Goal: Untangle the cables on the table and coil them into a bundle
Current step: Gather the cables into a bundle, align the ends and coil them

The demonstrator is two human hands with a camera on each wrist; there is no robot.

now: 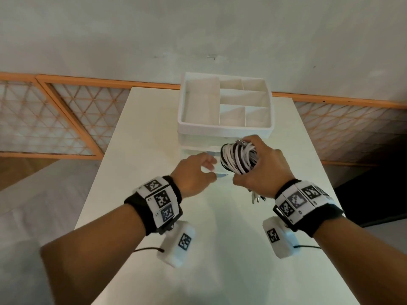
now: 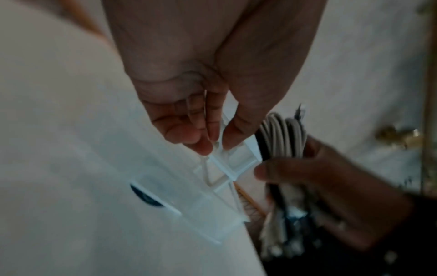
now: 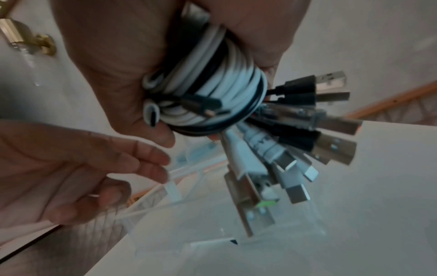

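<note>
My right hand (image 1: 247,165) grips a coiled bundle of black and white cables (image 1: 236,156) above the table, just in front of the white organizer (image 1: 224,129). Several USB plugs (image 3: 331,145) stick out of the coil (image 3: 220,82) below my palm; in the head view they hang under the wrist (image 1: 256,198). My left hand (image 1: 212,170) is at the organizer's clear drawer (image 1: 221,173), its fingers and thumb pinching the front edge (image 2: 218,144). The drawer (image 2: 227,168) stands partly pulled out, beside the bundle (image 2: 281,138).
The organizer's top tray has several compartments (image 1: 233,116) with nothing in them. It stands at the far end of the white table (image 1: 143,150). A wall and orange lattice panels (image 1: 66,119) lie beyond the table.
</note>
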